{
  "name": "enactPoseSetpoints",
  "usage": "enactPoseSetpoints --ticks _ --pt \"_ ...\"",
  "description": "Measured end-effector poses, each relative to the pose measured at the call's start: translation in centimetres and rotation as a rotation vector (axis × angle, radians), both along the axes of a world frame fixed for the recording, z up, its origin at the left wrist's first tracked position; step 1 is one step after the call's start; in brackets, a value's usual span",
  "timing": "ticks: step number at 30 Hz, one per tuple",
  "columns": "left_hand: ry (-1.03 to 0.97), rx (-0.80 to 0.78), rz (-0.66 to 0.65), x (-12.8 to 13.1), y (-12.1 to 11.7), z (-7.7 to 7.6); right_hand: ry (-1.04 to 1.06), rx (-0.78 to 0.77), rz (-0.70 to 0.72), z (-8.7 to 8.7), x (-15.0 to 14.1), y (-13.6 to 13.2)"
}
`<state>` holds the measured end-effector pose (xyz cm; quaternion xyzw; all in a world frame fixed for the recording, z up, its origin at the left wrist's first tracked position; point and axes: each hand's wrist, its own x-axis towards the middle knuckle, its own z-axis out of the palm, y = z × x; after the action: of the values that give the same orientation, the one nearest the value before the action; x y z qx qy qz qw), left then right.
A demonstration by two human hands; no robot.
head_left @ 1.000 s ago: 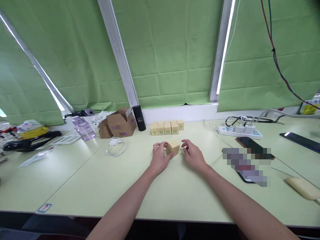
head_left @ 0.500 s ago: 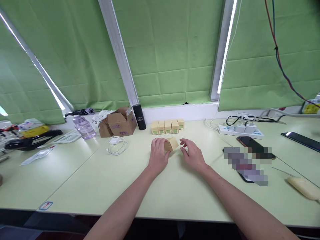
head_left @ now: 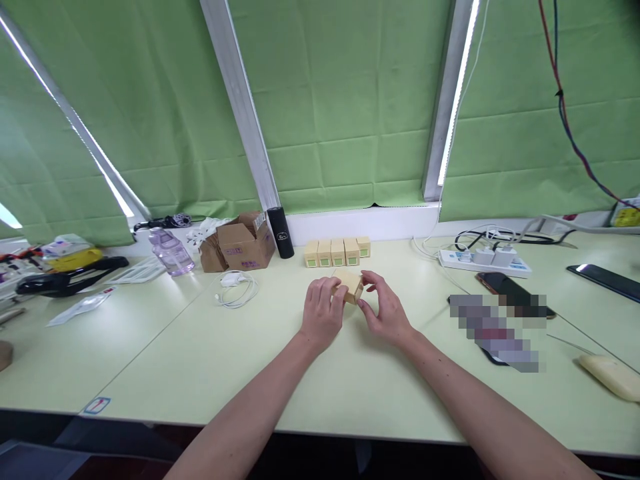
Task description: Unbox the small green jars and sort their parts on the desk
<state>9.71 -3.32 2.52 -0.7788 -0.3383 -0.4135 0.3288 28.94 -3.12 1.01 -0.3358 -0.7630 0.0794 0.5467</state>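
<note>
A small tan cardboard box point(head_left: 349, 283) is held between my two hands, just above the table. My left hand point(head_left: 323, 312) wraps its fingers over the box's left side. At the right end, the thumb and fingertips of my right hand point(head_left: 386, 311) pinch the edges, where an end flap seems to show. Behind them stands a row of several similar small boxes point(head_left: 339, 253) with green-and-white labels on their fronts.
Left of the row are a black cylinder point(head_left: 281, 233), an opened brown carton point(head_left: 246, 247), a white coiled cable point(head_left: 237, 293) and a clear purple bottle point(head_left: 171, 252). A power strip point(head_left: 487, 261), a phone point(head_left: 510, 290) and a cream-coloured case point(head_left: 607, 377) lie right.
My right hand has moved left onto the box's end. The box has turned so its broad top faces up, and my left fingers have shifted over it.
</note>
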Motion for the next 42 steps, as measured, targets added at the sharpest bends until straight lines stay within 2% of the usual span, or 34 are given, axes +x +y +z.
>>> enactPoseSetpoints --ticks 7,17,28,42 --pt "0.008 0.039 0.023 0.07 0.01 -0.08 0.01 -0.006 0.023 0.01 -0.03 -0.08" --pt "0.02 -0.003 0.031 0.14 -0.07 -0.11 -0.002 -0.015 0.021 0.0 -0.07 -0.14" --pt "0.046 -0.167 0.037 0.26 -0.31 -0.08 -0.032 -0.107 -0.068 0.01 -0.14 -0.17" --pt "0.017 -0.404 0.011 0.45 -0.31 -0.31 -0.05 -0.218 -0.109 -0.03 -0.21 -0.06"
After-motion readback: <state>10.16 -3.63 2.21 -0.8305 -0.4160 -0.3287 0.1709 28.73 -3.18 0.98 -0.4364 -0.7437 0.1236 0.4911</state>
